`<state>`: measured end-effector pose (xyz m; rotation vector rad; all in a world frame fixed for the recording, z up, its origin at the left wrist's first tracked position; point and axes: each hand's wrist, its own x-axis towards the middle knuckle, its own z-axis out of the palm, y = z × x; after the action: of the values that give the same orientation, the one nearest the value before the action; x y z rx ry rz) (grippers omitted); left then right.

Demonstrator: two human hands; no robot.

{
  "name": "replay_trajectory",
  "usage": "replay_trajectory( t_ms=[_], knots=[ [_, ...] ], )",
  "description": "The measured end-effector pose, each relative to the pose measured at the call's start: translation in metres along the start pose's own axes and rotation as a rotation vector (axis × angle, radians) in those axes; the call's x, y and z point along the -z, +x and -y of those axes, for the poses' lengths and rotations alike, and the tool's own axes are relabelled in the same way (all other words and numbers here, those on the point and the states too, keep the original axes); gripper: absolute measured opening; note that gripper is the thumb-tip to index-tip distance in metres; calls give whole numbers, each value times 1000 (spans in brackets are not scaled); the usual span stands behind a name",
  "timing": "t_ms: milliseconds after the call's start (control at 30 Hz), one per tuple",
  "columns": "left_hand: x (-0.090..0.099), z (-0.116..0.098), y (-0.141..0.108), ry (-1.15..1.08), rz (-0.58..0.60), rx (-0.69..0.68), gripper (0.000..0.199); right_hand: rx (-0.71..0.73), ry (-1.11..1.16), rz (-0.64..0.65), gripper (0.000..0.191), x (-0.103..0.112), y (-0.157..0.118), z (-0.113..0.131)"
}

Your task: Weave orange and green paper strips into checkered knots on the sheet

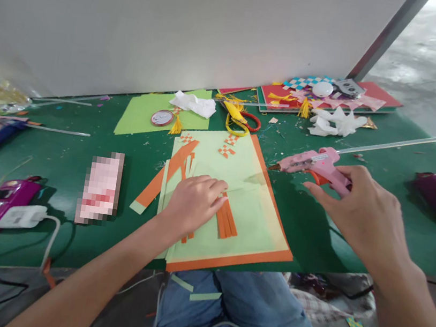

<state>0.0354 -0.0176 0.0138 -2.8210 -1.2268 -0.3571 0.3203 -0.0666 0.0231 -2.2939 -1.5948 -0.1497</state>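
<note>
At the middle of the tabletop's (128, 248) near edge lies the paper (252, 211). The left hand (196, 199) rests curled over it, at the orange strips (228, 224); whether it pinches anything, I can't tell. To its right, the right hand (369, 214) has fingers at the glue gun's (325, 166) handle, thumb apart, grip unclear. Scissors (236, 114) lie near the far edge.

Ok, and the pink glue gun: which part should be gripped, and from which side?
I would grip the pink glue gun by its handle, coming from the near right with the right hand. The handle slants toward that hand, the orange trigger sits where a finger could reach, and the nozzle points left, away from it.
</note>
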Motion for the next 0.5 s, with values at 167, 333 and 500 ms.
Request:
replay_trajectory(
  t_ms=[167,333,500],
  knots=[
    [7,-2,-2,25,73,-33,40,-9,0,12,47,0,0,1],
    [8,-1,-4,32,82,-38,33,-7,-2,7,46,-2,3,1],
    [8,-3,-9,41,85,-92,62,-27,7,47,48,-6,7,3]
  ],
)
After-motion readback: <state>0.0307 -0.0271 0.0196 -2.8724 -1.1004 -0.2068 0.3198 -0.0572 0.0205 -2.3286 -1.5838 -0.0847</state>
